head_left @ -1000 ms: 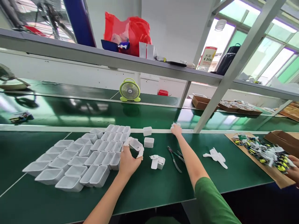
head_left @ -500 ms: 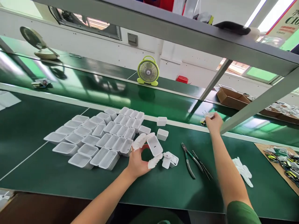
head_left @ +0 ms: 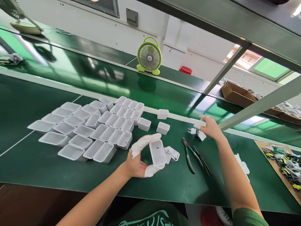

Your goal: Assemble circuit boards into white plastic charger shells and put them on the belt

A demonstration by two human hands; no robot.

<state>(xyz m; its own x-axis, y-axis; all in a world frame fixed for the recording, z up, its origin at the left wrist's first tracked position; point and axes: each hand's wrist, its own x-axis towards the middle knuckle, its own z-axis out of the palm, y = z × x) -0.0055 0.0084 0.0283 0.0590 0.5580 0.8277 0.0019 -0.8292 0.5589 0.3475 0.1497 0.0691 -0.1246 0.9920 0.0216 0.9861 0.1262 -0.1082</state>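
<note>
White finger cots cover the fingertips of both hands. My left hand [head_left: 141,157] grips an open white plastic case [head_left: 157,153] between thumb and fingers, its hollow side toward me and a small dark slot inside. Just right of that case, partly hidden by it, lie white case parts [head_left: 174,154] on the table. My right hand [head_left: 209,127] is farther back, fingers closed around a small white plug piece [head_left: 193,131] with pins and a dark part hanging below the fingertips. Its exact grip is partly hidden.
Rows of open white cases [head_left: 98,131] fill the left of the green table [head_left: 152,188]. Pliers [head_left: 191,157] and tweezers [head_left: 204,163] lie between my arms. A white glove [head_left: 242,164] and cardboard with circuit parts [head_left: 282,166] are at right. A shelf post [head_left: 261,103] slants behind my right hand.
My right hand has come slightly left and nearer with the plug piece, which shows more clearly. My left hand still holds the case, now turned more upright. The view has tilted downward.
</note>
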